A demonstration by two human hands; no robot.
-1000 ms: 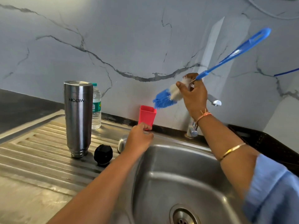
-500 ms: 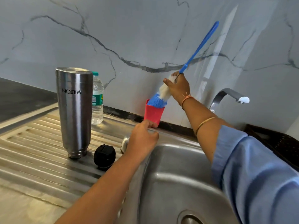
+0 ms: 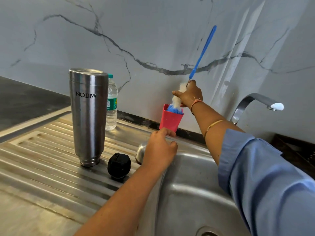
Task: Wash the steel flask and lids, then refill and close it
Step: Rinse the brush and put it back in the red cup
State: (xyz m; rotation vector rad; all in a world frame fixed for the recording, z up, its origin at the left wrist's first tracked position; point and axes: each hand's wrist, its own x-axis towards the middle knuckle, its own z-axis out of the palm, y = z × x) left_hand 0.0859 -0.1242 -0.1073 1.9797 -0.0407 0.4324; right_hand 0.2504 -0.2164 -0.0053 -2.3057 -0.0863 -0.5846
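One flask [image 3: 88,116], two lids [image 3: 119,165] [image 3: 141,152], one bottle [image 3: 111,108], one cup [image 3: 170,121], one brush [image 3: 202,51]

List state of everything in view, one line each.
Flask: inverted on drainboard, uncapped.
Black lid: off, on drainboard.
Steel lid: on drainboard, partly hidden by left hand.
Cup: upright, left hand at base, hold unclear.
Brush: head in cup, held by right hand.
Bottle: upright, capped.
Tap: no water running.

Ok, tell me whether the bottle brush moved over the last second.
Yes. The brush went down and left: its bristles, earlier above the red cup, now sit inside it.
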